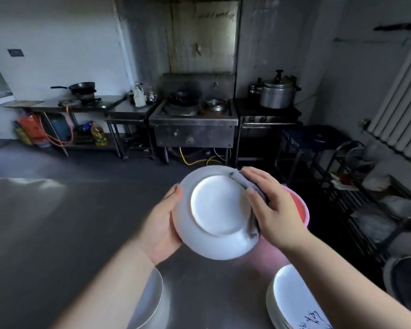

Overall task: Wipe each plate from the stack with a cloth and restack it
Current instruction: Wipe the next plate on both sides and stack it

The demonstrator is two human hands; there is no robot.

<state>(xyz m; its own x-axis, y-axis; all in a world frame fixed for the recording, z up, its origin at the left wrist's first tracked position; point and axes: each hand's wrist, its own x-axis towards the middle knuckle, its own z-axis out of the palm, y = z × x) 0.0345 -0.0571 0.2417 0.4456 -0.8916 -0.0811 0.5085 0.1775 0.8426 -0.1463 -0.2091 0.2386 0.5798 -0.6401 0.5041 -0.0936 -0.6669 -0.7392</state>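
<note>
Over steel counter (pixel 57 222); plate (pixel 216 212) between both grips.

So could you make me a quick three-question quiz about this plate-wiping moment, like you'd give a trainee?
1. True or false: the plate in the hands shows its underside to the camera.
2. Which hand presses the grey cloth on the plate: left hand or right hand?
3. Where is the pink basin? A) behind the right hand B) on the stove

Key: 1 true; 2 right hand; 3 A.
</note>
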